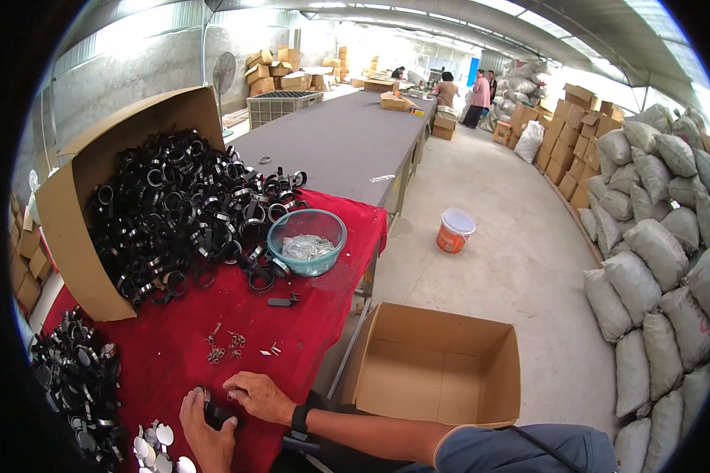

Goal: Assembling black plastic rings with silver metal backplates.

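My left hand [203, 432] and my right hand [259, 396] meet at the near edge of a table covered in red cloth [292, 331]. Together they grip a small black clamp part [215, 415], which the fingers mostly cover. A black watch sits on my right wrist [299, 418]. A few loose small metal screws [225, 345] lie on the cloth just beyond the hands. Several round silver discs [155, 446] lie left of my left hand. Further out, a single black clamp piece [284, 300] rests alone.
A tipped cardboard box [71, 229] spills a heap of black ring clamps [181, 205] beside a teal bowl [276, 244] of metal bits. More black parts [71, 386] pile at the left. An open cardboard box [438, 366], orange bucket [454, 230] and stacked sacks [655, 252] stand on the floor. People stand far back.
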### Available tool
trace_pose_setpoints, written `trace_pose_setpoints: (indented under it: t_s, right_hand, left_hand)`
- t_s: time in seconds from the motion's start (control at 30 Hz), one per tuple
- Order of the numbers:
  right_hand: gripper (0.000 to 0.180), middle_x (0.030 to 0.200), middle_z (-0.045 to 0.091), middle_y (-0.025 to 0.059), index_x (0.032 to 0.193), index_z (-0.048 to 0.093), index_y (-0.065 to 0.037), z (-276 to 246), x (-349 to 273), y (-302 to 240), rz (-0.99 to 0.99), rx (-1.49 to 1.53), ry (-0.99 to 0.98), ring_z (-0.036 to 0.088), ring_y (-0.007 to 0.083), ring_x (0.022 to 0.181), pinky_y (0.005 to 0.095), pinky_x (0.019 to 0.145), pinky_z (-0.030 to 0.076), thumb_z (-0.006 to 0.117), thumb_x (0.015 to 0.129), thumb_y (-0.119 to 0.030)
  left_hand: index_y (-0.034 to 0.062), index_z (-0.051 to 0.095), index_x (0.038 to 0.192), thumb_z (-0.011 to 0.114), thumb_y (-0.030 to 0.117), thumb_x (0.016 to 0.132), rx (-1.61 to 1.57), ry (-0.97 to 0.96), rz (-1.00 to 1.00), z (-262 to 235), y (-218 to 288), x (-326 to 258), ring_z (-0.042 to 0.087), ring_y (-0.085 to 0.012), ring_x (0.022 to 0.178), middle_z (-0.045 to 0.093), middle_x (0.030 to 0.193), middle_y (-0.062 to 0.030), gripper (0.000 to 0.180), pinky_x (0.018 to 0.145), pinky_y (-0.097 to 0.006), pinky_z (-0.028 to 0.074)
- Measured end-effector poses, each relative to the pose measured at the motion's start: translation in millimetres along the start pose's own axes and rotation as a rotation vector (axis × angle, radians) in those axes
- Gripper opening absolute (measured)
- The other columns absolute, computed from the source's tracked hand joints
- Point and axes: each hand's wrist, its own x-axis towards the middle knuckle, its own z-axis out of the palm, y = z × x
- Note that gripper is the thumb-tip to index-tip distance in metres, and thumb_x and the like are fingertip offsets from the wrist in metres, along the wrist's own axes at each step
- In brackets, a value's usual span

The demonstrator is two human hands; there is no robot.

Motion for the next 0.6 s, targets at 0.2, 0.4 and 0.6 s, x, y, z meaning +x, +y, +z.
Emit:
trace_pose_setpoints:
  t_s: [0.2,0.4,0.6]
  right_hand:
    - [0.012,0.098,0.072,0.0176,0.108,0.069,0.004,-2,0,-6,0.036,-0.013,-0.028,0.075,0.0345,0.092,0.0435,0.083,0.059,0.069,0.097,-0.002]
    - [0.014,0.098,0.072,0.0153,0.110,0.070,0.002,-2,0,-3,0.000,-0.026,-0.050,0.075,0.0314,0.090,0.0416,0.080,0.059,0.069,0.096,0.002]
    - [0.015,0.098,0.072,0.0150,0.110,0.070,0.002,-7,1,-2,-0.010,-0.024,-0.026,0.075,0.0310,0.090,0.0414,0.079,0.059,0.069,0.096,0.002]
  left_hand:
    - [-0.0007,0.063,0.146,0.090,0.002,0.062,-0.128,-0.077,-0.054,-6,-9,2,0.057,-0.0407,0.143,0.063,0.150,-0.0237,0.089,0.125,-0.048,0.042]
    - [-0.0015,0.063,0.145,0.090,0.003,0.062,-0.063,-0.085,-0.019,-7,-8,4,0.055,-0.0418,0.146,0.063,0.151,-0.0232,0.087,0.126,-0.049,0.041]
    - [-0.0031,0.062,0.147,0.089,0.004,0.065,-0.024,-0.076,0.009,-6,2,6,0.053,-0.0424,0.148,0.062,0.153,-0.0235,0.087,0.127,-0.050,0.040]
